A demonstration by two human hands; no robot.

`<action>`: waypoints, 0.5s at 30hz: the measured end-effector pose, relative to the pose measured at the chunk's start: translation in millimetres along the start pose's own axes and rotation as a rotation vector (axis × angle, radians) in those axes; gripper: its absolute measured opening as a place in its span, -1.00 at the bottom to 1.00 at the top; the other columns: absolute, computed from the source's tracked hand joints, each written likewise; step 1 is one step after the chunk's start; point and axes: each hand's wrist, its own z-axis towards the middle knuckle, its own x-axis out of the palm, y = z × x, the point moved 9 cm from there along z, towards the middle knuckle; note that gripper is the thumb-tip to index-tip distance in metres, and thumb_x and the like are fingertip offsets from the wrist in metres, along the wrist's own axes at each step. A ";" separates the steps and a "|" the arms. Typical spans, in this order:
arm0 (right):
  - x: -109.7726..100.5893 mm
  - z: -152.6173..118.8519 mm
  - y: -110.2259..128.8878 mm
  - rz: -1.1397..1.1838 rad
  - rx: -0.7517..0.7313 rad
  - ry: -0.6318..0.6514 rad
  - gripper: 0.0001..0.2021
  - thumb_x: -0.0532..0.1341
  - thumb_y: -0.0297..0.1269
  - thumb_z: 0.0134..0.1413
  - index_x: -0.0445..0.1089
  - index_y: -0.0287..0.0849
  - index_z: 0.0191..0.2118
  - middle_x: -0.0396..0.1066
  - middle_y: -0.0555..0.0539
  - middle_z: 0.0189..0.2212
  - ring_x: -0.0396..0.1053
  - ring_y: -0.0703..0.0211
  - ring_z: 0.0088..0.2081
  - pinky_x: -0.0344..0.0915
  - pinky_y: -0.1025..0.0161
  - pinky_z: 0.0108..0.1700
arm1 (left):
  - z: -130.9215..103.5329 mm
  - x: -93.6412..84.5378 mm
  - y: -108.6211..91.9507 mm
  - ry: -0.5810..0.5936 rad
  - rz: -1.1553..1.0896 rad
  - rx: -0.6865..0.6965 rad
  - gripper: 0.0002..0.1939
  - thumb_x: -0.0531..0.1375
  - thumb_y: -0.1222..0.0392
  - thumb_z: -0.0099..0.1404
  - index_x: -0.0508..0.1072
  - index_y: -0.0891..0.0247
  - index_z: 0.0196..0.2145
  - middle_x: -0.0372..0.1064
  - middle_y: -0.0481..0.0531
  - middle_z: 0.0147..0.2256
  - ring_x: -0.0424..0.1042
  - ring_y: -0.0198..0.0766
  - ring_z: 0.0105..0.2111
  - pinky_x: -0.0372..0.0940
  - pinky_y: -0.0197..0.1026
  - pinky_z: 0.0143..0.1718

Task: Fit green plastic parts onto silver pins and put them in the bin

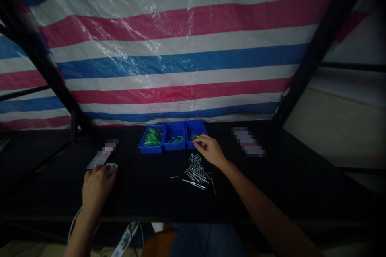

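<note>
My right hand [210, 149] is at the front edge of the right blue bin [189, 125], its thumb and forefinger pinched; whatever lies between them is too small to name. Small metal pieces [195, 135] lie in that bin. Just in front of the hand is a loose pile of metal screws or nails [196, 172] on the black table [144, 192]. My left hand [99, 184] rests at the left with fingers curled over, beside a white object [112, 165] and a phone-like item [99, 159]; its fingertips are hidden.
The middle blue bin [175, 145] holds a few green pieces, and the left one [151, 149] a bag of green pieces. A blurred flat item [247, 142] lies at the right. Behind the table hangs a striped sheet [181, 60] between dark posts.
</note>
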 end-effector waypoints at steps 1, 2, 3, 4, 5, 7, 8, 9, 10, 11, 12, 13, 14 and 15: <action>0.1 0.0 -0.3 -0.002 0.003 0.000 -0.85 0.10 -0.32 0.06 0.42 -0.12 -0.32 0.35 0.01 -0.38 0.20 0.35 -0.54 0.16 0.36 -0.41 | 2.3 0.0 0.5 0.010 0.030 0.000 -0.55 -0.06 -0.01 0.16 0.46 0.36 -0.24 0.40 0.24 -0.22 0.33 0.03 -0.18 0.16 -0.07 -0.14; 0.1 0.1 -0.5 -0.005 0.004 0.001 -0.85 0.10 -0.31 0.06 0.42 -0.12 -0.31 0.35 0.00 -0.38 0.21 0.35 -0.54 0.16 0.36 -0.41 | 4.8 0.2 2.2 0.021 0.053 -0.010 -0.53 -0.06 -0.02 0.16 0.46 0.38 -0.23 0.40 0.25 -0.23 0.35 0.03 -0.20 0.17 -0.08 -0.16; 0.0 0.2 -0.5 -0.007 0.005 0.000 -0.85 0.10 -0.31 0.06 0.42 -0.12 -0.31 0.35 0.00 -0.39 0.21 0.35 -0.54 0.16 0.36 -0.41 | 7.2 0.5 4.9 0.031 0.065 -0.031 -0.51 -0.06 -0.03 0.16 0.45 0.40 -0.23 0.41 0.26 -0.25 0.36 0.03 -0.23 0.19 -0.09 -0.19; -0.1 0.3 -0.3 -0.009 0.004 -0.001 -0.84 0.10 -0.31 0.06 0.42 -0.12 -0.31 0.35 0.00 -0.39 0.21 0.34 -0.54 0.16 0.36 -0.41 | 9.5 1.0 7.8 0.043 0.067 -0.054 -0.50 -0.07 -0.04 0.16 0.45 0.40 -0.22 0.41 0.26 -0.26 0.37 0.03 -0.25 0.20 -0.10 -0.22; -0.3 0.4 0.0 -0.009 0.002 -0.001 -0.84 0.10 -0.31 0.06 0.42 -0.13 -0.31 0.35 0.00 -0.39 0.20 0.35 -0.54 0.16 0.36 -0.41 | 11.5 1.8 10.3 0.057 0.064 -0.076 -0.49 -0.07 -0.05 0.16 0.44 0.40 -0.21 0.42 0.26 -0.27 0.38 0.03 -0.26 0.21 -0.10 -0.25; -0.5 0.6 0.6 -0.008 -0.004 -0.002 -0.85 0.10 -0.32 0.06 0.42 -0.13 -0.31 0.35 0.00 -0.38 0.20 0.35 -0.54 0.16 0.36 -0.41 | 14.9 3.9 13.3 0.088 0.053 -0.110 -0.50 -0.07 -0.05 0.17 0.44 0.38 -0.20 0.42 0.25 -0.28 0.39 0.03 -0.27 0.22 -0.11 -0.30; -0.6 0.7 0.7 -0.008 -0.005 -0.001 -0.85 0.10 -0.32 0.06 0.42 -0.13 -0.31 0.35 0.00 -0.38 0.20 0.35 -0.55 0.16 0.36 -0.41 | 16.3 5.0 13.6 0.101 0.052 -0.119 -0.51 -0.07 -0.05 0.17 0.43 0.37 -0.21 0.42 0.25 -0.29 0.39 0.03 -0.28 0.22 -0.11 -0.32; -0.6 0.9 0.7 -0.009 -0.005 -0.001 -0.85 0.10 -0.32 0.06 0.42 -0.12 -0.31 0.35 0.00 -0.39 0.20 0.36 -0.55 0.16 0.37 -0.42 | 17.6 5.7 13.3 0.111 0.054 -0.124 -0.51 -0.08 -0.05 0.17 0.43 0.36 -0.21 0.42 0.26 -0.29 0.39 0.04 -0.28 0.22 -0.11 -0.33; -0.4 0.9 0.7 -0.010 -0.003 0.002 -0.85 0.10 -0.32 0.06 0.42 -0.12 -0.31 0.35 0.01 -0.39 0.20 0.36 -0.55 0.16 0.37 -0.42 | 18.9 6.4 12.3 0.121 0.056 -0.125 -0.52 -0.08 -0.05 0.18 0.43 0.36 -0.21 0.41 0.26 -0.29 0.39 0.04 -0.28 0.22 -0.11 -0.35; -0.1 1.0 0.6 -0.012 0.001 0.004 -0.85 0.10 -0.32 0.06 0.42 -0.12 -0.31 0.35 0.01 -0.39 0.20 0.36 -0.55 0.15 0.37 -0.43 | 20.1 6.8 11.0 0.127 0.055 -0.122 -0.53 -0.08 -0.04 0.18 0.42 0.35 -0.21 0.41 0.26 -0.29 0.39 0.05 -0.28 0.22 -0.11 -0.36; 0.7 0.9 0.9 -0.014 0.005 0.010 -0.85 0.10 -0.32 0.06 0.42 -0.12 -0.31 0.34 0.01 -0.39 0.20 0.37 -0.55 0.15 0.38 -0.44 | 21.3 7.0 9.8 0.131 0.053 -0.120 -0.53 -0.09 -0.04 0.19 0.41 0.35 -0.21 0.41 0.26 -0.29 0.39 0.05 -0.28 0.22 -0.11 -0.37; 1.8 0.7 1.8 -0.015 0.007 0.019 -0.85 0.10 -0.33 0.06 0.42 -0.12 -0.31 0.34 0.02 -0.39 0.20 0.37 -0.55 0.15 0.38 -0.44 | 22.6 6.6 9.3 0.128 0.049 -0.125 -0.53 -0.09 -0.05 0.19 0.41 0.33 -0.20 0.40 0.26 -0.28 0.39 0.05 -0.28 0.22 -0.10 -0.38; 3.5 0.2 3.3 -0.016 0.006 0.030 -0.85 0.10 -0.33 0.06 0.41 -0.12 -0.31 0.34 0.02 -0.39 0.21 0.37 -0.55 0.15 0.38 -0.44 | 24.0 5.8 9.5 0.120 0.043 -0.135 -0.54 -0.09 -0.06 0.19 0.40 0.32 -0.19 0.40 0.26 -0.27 0.39 0.06 -0.27 0.22 -0.10 -0.38; 5.9 -0.4 5.5 -0.019 0.001 0.048 -0.85 0.10 -0.33 0.06 0.41 -0.12 -0.31 0.34 0.02 -0.39 0.21 0.38 -0.55 0.15 0.38 -0.44 | 25.5 4.7 10.5 0.107 0.033 -0.150 -0.54 -0.08 -0.07 0.18 0.39 0.29 -0.19 0.39 0.25 -0.25 0.39 0.07 -0.27 0.22 -0.10 -0.39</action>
